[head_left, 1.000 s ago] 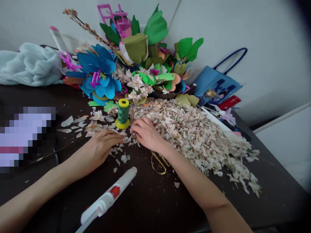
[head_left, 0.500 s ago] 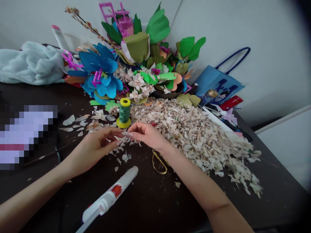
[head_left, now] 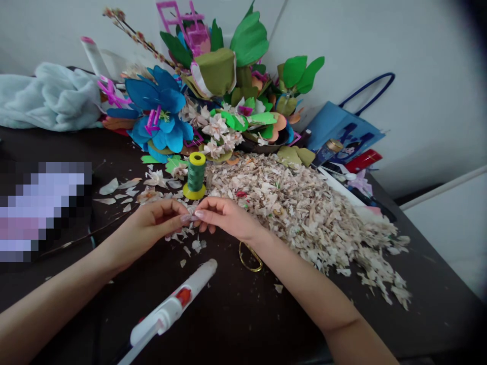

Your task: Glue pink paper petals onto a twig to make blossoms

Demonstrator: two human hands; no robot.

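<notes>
My left hand [head_left: 158, 223] and my right hand [head_left: 224, 217] meet over the dark table, both with thumb and fingers pinched. Between their fingertips is a small whitish petal [head_left: 193, 209], mostly covered by the fingers. Just behind them stands a spool of green thread [head_left: 196, 177] with yellow ends, upright. Loose pale petals [head_left: 198, 246] lie scattered beneath and in front of the fingers. Gold loop handles [head_left: 251, 261], probably of scissors, show partly under my right wrist. Nearer to me lies a white glue-gun-like tool [head_left: 171, 312] with an orange-red part.
A broad heap of pale dried petals [head_left: 300, 213] spreads to the right. Blue, green and white artificial flowers [head_left: 163, 106] crowd the back. A blue bag [head_left: 342, 126] leans at the back right, pale cloth [head_left: 49, 101] lies at the back left. A pixelated screen [head_left: 41, 213] sits left.
My left thumb has closed up to its fingers, and both hands' fingertips now press together around the small petal. My right hand has dropped slightly. The view has shifted a little.
</notes>
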